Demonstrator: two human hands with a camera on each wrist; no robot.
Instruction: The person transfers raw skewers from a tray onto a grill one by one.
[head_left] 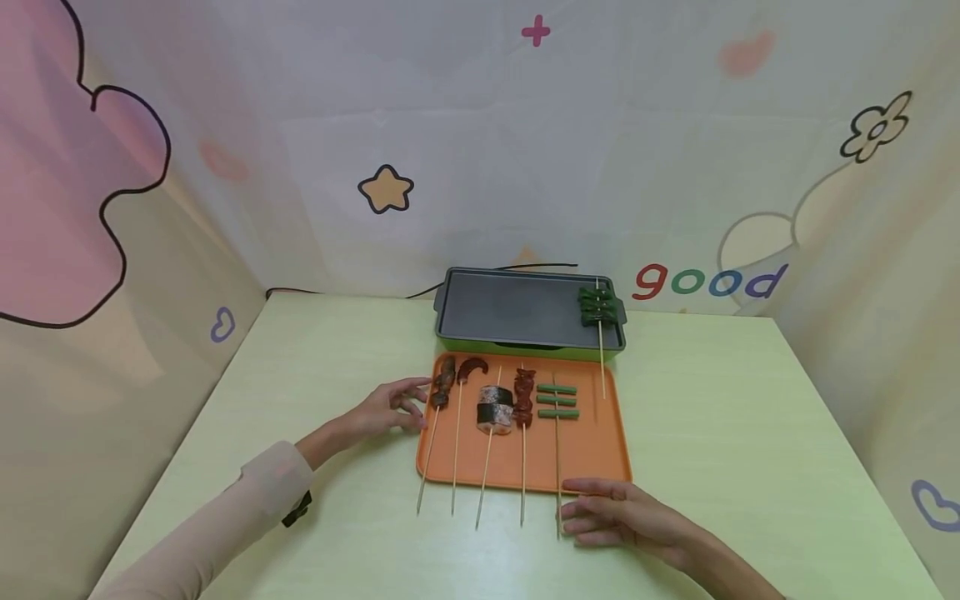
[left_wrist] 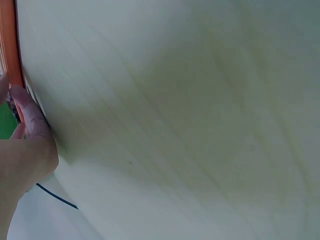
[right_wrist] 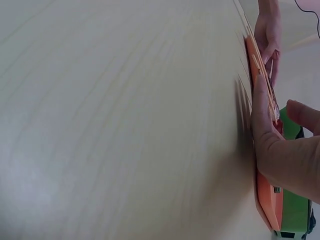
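On the table lies an orange tray with several skewers, their sticks jutting over its front edge. From left to right they carry brown chunks, a curled reddish piece like a tentacle, a black-and-white roll, dark red meat and green bean-like pieces. My left hand is at the tray's left edge, fingers loosely bent near the brown skewer. Beside the green-piece skewer's stick, at the front right edge, is my right hand, fingers mostly straight; contact with the stick is unclear.
Behind the tray stands a green electric grill with a dark plate. A skewer of dark green leafy pieces lies on its right end, the stick reaching over the tray. A black cord runs along the back. Printed cloth surrounds the table.
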